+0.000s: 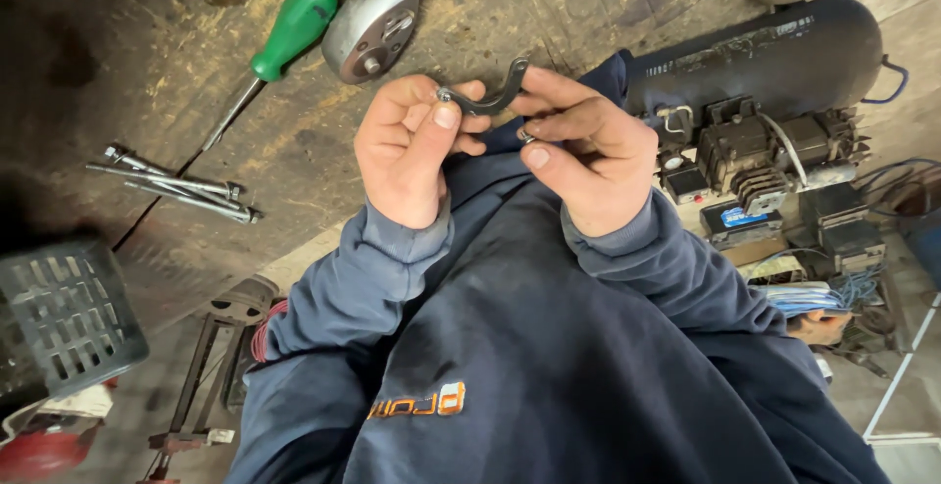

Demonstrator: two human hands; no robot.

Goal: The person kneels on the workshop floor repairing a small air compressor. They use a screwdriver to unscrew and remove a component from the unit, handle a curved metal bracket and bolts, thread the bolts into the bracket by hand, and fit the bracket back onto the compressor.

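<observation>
Both hands meet over the bench (294, 151), in front of the person's dark blue sweatshirt (549, 347). Between them is a small curved metal clamp (493, 99), dark grey and bent like a hook. The left hand (407, 151) is curled closed, pinching the clamp's lower end between thumb and forefinger, where a small bolt head shows at the fingertips. The right hand (588, 146) is closed too, its forefinger and thumb pinching the clamp's upper end, which rises just above the fingers. The clamp's bowed middle spans the gap between the two grips, clear of the bench. A small bright piece sits at the right thumb tip; what it is cannot be told.

On the bench beyond the hands lie a ratchet (377, 19) and a green-handled screwdriver (279, 43), side by side. Well to the left lies a bunch of long bolts (176, 185). A black compressor (765, 63) stands on the floor to the right.
</observation>
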